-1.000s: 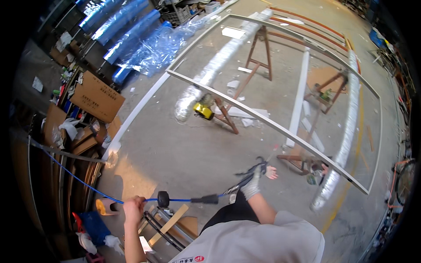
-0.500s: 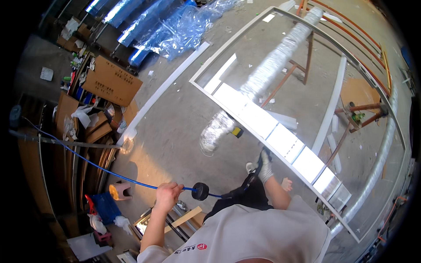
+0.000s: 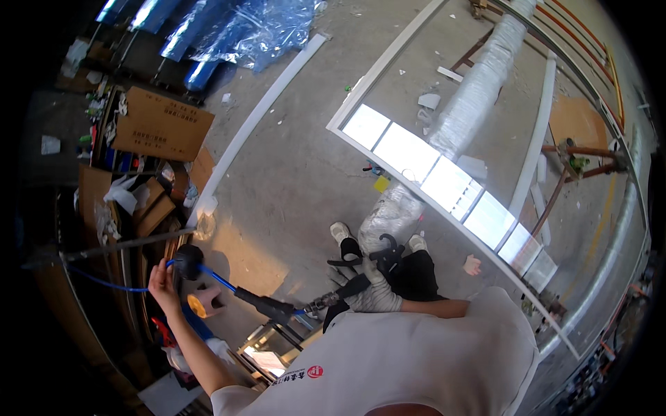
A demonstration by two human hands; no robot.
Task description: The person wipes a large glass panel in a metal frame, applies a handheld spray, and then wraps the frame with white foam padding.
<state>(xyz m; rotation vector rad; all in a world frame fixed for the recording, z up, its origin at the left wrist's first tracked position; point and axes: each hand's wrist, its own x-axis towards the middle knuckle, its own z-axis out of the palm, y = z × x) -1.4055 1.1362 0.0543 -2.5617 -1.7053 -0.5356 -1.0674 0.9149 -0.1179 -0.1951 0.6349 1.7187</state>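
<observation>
The left grip, bare, has its fingers closed around a blue hose, directly beside a black ball-shaped fitting carried on that hose. To the right of the left grip, the hose enters a black sleeve, followed by a metal coupling that leads to the right grip. The latter, in a pale grey glove, is clenched on a black hand tool, whose hooked end projects just beyond the knuckles; the exact type of tool cannot be told. Directly beyond the right grip is the rounded end of a film-wrapped beam; farther out and to the right, a pale-framed glass pane extends over this beam. Below and to the right of the left grip stands a plastic stool; well beyond the left grip are a cardboard box and, farther still, rolls of blue film.
</observation>
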